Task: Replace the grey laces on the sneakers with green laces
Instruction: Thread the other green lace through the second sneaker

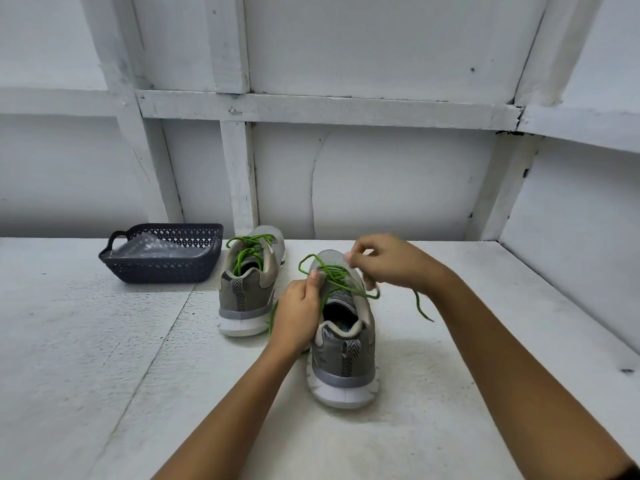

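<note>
Two hands work at the near shoe [343,344], which stands heel-to-camera on the table [104,358], right of centre. L hand [299,313] comes in from bottom centre, forearm angled up & right, wrist roughly straight. It sits against the shoe's left side by the collar, fingers curled, thumb up & pinching the near lace [341,277] at the tongue. R hand [384,261] reaches in from the lower right corner on a long diagonal forearm, wrist bent so the hand hangs over the toe end. Its fingers are curled, tips bunched toward the left, lower fingers hooked at the lace by the right eyelets; looks like a pinch on the lace, tho the tips are blurred. Near lace is green, crossed loosely over the upper w/ a loop sticking out left. One end trails right under the R wrist, the other hangs down below the L hand. Far shoe [247,292] stands just left & behind, apart, w/ a green far lace [247,251] in loose loops. Dark basket [162,268] sits further left by the wall [381,185], clear plastic [156,249] inside.
</note>
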Motion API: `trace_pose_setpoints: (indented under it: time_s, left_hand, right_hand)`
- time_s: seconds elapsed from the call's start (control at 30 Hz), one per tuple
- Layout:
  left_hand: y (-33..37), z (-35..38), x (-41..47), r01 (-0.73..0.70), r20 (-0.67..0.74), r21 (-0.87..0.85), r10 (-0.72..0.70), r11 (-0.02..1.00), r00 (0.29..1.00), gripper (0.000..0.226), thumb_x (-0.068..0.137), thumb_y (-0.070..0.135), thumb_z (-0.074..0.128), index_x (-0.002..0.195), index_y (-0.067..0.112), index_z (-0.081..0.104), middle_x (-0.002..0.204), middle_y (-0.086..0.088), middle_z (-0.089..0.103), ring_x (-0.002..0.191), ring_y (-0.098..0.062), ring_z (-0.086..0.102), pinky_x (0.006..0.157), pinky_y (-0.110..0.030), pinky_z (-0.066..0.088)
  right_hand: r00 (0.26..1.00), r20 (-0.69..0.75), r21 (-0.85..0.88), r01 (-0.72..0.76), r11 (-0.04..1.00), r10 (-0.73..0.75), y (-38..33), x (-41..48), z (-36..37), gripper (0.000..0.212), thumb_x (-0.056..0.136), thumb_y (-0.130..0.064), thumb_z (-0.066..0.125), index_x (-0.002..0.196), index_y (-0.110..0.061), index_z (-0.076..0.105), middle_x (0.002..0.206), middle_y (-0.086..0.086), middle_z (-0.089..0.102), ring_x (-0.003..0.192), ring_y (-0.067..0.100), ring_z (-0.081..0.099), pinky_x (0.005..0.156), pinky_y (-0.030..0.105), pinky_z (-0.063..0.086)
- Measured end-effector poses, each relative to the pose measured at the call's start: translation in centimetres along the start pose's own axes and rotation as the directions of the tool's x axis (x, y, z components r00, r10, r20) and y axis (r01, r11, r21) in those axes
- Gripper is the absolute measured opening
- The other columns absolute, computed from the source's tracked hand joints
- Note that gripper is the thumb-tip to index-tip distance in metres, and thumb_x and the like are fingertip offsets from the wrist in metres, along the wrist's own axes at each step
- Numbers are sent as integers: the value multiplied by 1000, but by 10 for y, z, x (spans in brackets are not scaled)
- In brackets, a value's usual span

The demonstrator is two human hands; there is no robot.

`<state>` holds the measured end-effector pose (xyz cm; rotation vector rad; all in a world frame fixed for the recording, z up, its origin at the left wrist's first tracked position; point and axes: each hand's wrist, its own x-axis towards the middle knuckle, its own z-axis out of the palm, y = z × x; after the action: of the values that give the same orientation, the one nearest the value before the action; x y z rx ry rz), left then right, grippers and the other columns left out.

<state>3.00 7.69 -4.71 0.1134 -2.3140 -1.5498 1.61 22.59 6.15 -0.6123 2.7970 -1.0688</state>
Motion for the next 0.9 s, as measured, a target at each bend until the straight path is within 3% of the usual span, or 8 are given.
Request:
trace_pose_setpoints:
  time_s: [0.13, 0.27, 0.37, 0.43, 0.57, 0.67, 0.8, 0.9]
  left_hand:
    - [-3, 0, 1, -1, 5, 11, 1, 1000, 1000, 50, 99, 44, 30, 98, 11, 68, 99, -7, 67, 98, -23, 60, 85, -37, 46]
    - [0, 0, 1, -2, -3, 14, 2, 1000, 1000, 49, 100, 40, 30, 98, 9, 68, 97, -8, 67, 96, -24, 59, 82, -36, 46]
    - [-2, -1, 2, 6, 0, 4, -6, 1000, 1000, 46, 101, 39, 31, 105, 13, 69, 104, -8, 67, 101, -22, 59, 87, -35, 45]
    - [-2, 0, 2, 8, 6, -5, -8, 1000, 1000, 47, 100, 41, 31, 109, 14, 68, 109, -8, 68, 104, -20, 59, 92, -37, 46]
    - [-2, 0, 1, 14, -14, 21, -14, 1000, 1000, 48, 99, 43, 31, 88, 12, 66, 94, -12, 67, 95, -27, 60, 80, -36, 45]
    - [1, -1, 0, 14, -32, 2, -14, 1000, 999, 48, 100, 41, 32, 96, 9, 69, 94, -14, 67, 95, -28, 60, 75, -33, 40]
    - [4, 0, -3, 14, -32, -8, -15, 1000, 999, 46, 100, 39, 33, 109, 12, 69, 106, -10, 68, 101, -23, 59, 86, -33, 43]
    - [7, -2, -1, -18, -2, 38, 18, 999, 1000, 44, 101, 37, 34, 97, 11, 70, 98, -12, 68, 89, -21, 57, 81, -35, 43]
  right_hand:
    - [999, 12, -443, 48, 895, -48, 4, 17, 34, 28, 89, -40, 56, 101, -18, 68, 111, 7, 56, 111, 24, 46, 90, 36, 43]
    - [999, -21, -511, 13, 859, -28, 10, 30, 54, 28, 90, -36, 53, 107, -18, 66, 120, 7, 47, 117, 28, 37, 91, 41, 40]
    - [995, -67, -377, 47, 925, -77, 14, 30, 54, 16, 90, -27, 55, 95, -17, 67, 112, 3, 57, 111, 25, 45, 92, 41, 42]
    - [988, -115, -144, 88, 986, -105, 16, 21, 49, 9, 86, -17, 58, 80, -17, 65, 101, 1, 65, 104, 23, 56, 90, 36, 45]
    - [990, -109, 285, 115, 952, -87, 18, -5, 27, 22, 84, -4, 55, 64, -12, 57, 92, -4, 73, 93, 24, 64, 87, 38, 49]
    - [988, -61, 370, 151, 917, -138, 18, -18, 11, 23, 86, -3, 50, 64, -11, 53, 87, 1, 75, 81, 16, 61, 79, 33, 44]
    - [991, -4, 348, 128, 929, -135, 13, -28, 3, 29, 90, 0, 48, 65, -13, 56, 90, 7, 74, 88, 12, 62, 89, 39, 46]
    - [997, -1, 386, 69, 920, -74, 6, -29, 5, 29, 92, -6, 48, 66, -15, 56, 91, 3, 71, 88, 10, 59, 87, 36, 47]
